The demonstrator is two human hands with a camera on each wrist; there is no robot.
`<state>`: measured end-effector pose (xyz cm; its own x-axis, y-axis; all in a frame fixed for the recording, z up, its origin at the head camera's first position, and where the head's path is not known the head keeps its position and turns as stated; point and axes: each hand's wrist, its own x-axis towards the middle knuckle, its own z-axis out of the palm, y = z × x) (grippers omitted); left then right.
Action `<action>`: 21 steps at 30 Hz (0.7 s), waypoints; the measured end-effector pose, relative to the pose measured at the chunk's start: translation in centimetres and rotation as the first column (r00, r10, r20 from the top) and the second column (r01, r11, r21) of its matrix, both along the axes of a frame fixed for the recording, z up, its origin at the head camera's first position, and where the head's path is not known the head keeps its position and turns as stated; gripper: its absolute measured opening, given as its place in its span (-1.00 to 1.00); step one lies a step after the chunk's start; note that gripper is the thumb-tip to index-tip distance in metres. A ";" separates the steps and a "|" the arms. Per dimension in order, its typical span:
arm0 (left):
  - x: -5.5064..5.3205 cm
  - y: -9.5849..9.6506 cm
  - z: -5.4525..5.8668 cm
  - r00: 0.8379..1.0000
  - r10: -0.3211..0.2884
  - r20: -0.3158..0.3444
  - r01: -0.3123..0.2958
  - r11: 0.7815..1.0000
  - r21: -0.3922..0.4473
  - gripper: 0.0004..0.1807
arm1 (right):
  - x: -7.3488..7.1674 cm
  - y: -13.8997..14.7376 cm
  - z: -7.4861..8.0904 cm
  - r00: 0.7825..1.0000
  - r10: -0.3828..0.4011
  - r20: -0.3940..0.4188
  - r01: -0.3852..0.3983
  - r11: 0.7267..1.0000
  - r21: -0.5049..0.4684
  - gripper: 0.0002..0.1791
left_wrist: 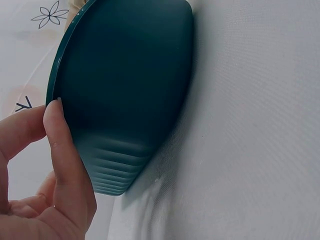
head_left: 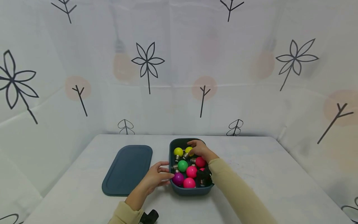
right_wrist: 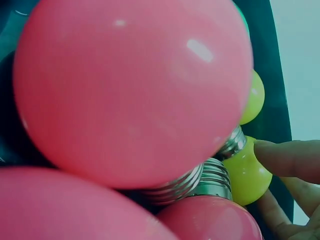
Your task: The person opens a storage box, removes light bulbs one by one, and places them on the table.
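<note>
A dark teal bin [head_left: 191,191] on the table holds several coloured light bulbs with metal screw bases. My left hand [head_left: 156,177] is at its left side; in the left wrist view, finger and thumb pinch the bin's rim [left_wrist: 54,70]. Over the far right part of the bin, my right hand [head_left: 200,149] reaches in and pinches a yellow bulb [right_wrist: 246,175] between its fingers. Beside that lies another yellow bulb [head_left: 178,151]. Nearer are a green bulb [head_left: 183,165], a purple bulb [head_left: 178,179] and pink-red bulbs [head_left: 189,183]. The right sleeve and wrist camera hide the bin's right side.
Left of the bin, a flat dark blue lid [head_left: 127,169] lies on the white table [head_left: 251,174]. A white cloth [head_left: 179,105] printed with plants hangs behind and at the sides. A black wrist camera [head_left: 149,217] sits at the left sleeve.
</note>
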<state>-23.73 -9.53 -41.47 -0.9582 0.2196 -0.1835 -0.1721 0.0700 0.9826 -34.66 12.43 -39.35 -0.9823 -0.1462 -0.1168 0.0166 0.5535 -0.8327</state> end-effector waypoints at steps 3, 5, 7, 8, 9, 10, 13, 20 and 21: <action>0.0 0.0 0.0 1.000 0.000 0.001 0.000 1.000 -0.001 -0.31 | 0.0 0.0 0.0 1.000 0.002 0.013 -0.002 1.000 0.012 -0.49; 0.0 0.0 0.0 1.000 0.000 0.002 0.000 1.000 -0.001 -0.30 | 0.0 0.0 0.0 1.000 0.004 0.027 -0.005 1.000 0.008 -0.51; 0.0 0.0 -0.1 1.000 0.000 0.003 0.000 1.000 -0.001 -0.30 | 0.0 0.0 0.0 0.999 0.015 0.036 -0.015 1.000 0.007 -0.53; 0.0 0.0 -0.1 1.000 0.000 0.003 0.000 1.000 0.000 -0.30 | 0.1 0.0 0.0 0.999 0.018 0.041 -0.019 1.000 0.004 -0.53; 0.0 0.0 -0.1 1.000 0.000 0.004 0.000 1.000 0.001 -0.29 | 0.1 0.0 0.0 0.999 0.021 0.044 -0.021 1.000 -0.001 -0.54; 0.0 0.0 -0.1 1.000 0.001 0.004 -0.001 1.000 0.000 -0.29 | 0.1 0.0 0.0 0.999 0.022 0.045 -0.022 1.000 -0.005 -0.55; 0.0 0.0 -0.1 1.000 0.002 0.002 -0.002 1.000 0.000 -0.29 | 0.2 0.0 0.0 0.999 0.031 0.038 -0.031 0.999 -0.015 -0.56; 0.0 0.0 -0.2 1.000 0.002 -0.002 -0.002 1.000 -0.001 -0.29 | 0.2 0.2 0.2 0.998 0.051 0.047 -0.046 0.995 -0.091 -0.56; 0.0 0.0 -0.2 1.000 0.003 -0.002 -0.003 1.000 -0.001 -0.29 | 0.2 0.2 0.3 0.997 0.054 0.048 -0.049 0.994 -0.101 -0.56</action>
